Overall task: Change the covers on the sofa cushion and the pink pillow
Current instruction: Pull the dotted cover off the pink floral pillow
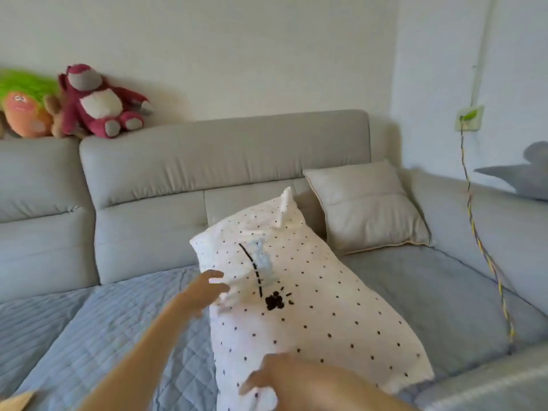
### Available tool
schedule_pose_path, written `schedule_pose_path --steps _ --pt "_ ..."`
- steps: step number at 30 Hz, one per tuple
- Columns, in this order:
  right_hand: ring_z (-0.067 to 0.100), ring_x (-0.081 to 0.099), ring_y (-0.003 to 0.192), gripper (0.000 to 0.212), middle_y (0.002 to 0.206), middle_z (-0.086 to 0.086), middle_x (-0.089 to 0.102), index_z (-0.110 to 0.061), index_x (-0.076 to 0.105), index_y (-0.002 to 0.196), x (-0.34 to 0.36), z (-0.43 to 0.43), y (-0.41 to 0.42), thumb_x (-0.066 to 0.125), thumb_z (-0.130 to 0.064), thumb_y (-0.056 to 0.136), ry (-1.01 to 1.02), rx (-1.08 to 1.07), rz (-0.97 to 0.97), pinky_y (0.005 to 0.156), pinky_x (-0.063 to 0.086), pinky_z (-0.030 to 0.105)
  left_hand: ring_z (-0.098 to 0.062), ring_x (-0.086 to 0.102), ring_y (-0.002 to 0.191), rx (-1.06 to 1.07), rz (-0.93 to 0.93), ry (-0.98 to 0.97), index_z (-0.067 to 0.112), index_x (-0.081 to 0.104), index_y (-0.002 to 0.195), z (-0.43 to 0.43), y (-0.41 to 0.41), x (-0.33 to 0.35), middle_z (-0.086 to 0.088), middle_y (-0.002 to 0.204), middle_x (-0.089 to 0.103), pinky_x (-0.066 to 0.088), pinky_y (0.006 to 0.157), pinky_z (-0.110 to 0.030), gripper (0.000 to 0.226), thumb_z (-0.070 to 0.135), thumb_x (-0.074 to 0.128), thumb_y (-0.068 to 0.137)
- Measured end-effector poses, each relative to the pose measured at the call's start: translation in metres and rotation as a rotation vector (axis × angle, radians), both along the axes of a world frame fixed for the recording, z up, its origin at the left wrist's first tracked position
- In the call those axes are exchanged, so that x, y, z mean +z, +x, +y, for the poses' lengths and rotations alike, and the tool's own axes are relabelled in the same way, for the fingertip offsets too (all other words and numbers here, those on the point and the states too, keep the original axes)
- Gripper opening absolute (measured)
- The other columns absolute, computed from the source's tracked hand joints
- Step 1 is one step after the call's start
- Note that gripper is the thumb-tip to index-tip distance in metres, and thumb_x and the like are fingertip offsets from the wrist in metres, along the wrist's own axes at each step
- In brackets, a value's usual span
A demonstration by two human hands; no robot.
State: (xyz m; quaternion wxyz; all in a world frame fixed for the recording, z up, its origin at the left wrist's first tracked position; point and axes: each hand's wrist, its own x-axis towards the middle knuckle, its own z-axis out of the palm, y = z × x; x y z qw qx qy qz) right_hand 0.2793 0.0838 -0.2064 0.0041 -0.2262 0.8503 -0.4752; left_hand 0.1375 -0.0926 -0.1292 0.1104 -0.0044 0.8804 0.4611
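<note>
A long pillow (pixel 311 295) in a white cover with black dots and a paw print lies tilted on the sofa seat, its far end against the backrest. My left hand (pixel 207 287) grips the pillow's left edge near the top, bunching the fabric. My right hand (pixel 268 373) holds the pillow's near end at the bottom of the view. A beige sofa cushion (pixel 367 206) leans against the backrest just right of the pillow.
The grey sofa (pixel 225 161) has a quilted blue seat cover (pixel 118 321). Two plush toys (pixel 98 102) sit on the backrest at the left. A yellow braided cable (pixel 477 238) hangs from a wall socket at right. Another grey cushion (pixel 522 179) shows at the right edge.
</note>
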Motion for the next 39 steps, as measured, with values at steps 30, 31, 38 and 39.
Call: schedule_pose_path --steps 30,31,38,39 --pt "0.019 0.047 0.067 0.028 0.073 -0.007 0.052 -0.018 0.045 0.088 0.062 0.089 -0.087 0.073 -0.023 0.087 -0.208 -1.087 0.668 0.056 0.026 0.026 0.02 0.042 0.104 0.08 0.964 0.21 0.047 0.037 0.131 0.049 0.026 0.032 0.024 0.123 0.04 0.036 0.084 -0.019 0.06 0.029 0.074 0.087" --pt "0.02 0.048 0.067 0.028 0.074 -0.003 0.054 -0.017 0.047 0.088 0.062 0.088 -0.09 0.074 -0.021 0.085 -0.201 -1.087 0.689 0.055 0.028 0.025 0.018 0.042 0.103 0.108 0.989 0.202 0.046 0.037 0.133 0.048 0.025 0.028 0.025 0.121 0.039 0.036 0.085 -0.022 0.061 0.029 0.074 0.087" --pt "0.025 0.056 0.093 0.056 0.106 0.004 0.058 -0.011 0.05 0.12 0.034 0.084 -0.123 0.058 -0.056 0.088 -0.051 -1.023 0.537 0.075 0.049 0.043 -0.025 0.05 0.116 0.244 0.999 -0.003 0.044 0.021 0.145 0.031 -0.007 -0.023 0.001 0.135 0.041 0.046 0.079 -0.042 0.076 0.038 0.069 0.086" --pt "0.03 0.053 0.113 0.073 0.127 0.008 0.053 -0.016 0.04 0.137 0.027 0.087 -0.128 0.05 -0.067 0.086 0.017 -0.996 0.337 0.086 0.049 0.048 -0.028 0.047 0.123 0.221 0.843 -0.074 0.045 0.012 0.148 0.028 -0.016 -0.032 -0.002 0.142 0.037 0.048 0.082 -0.044 0.078 0.046 0.063 0.089"
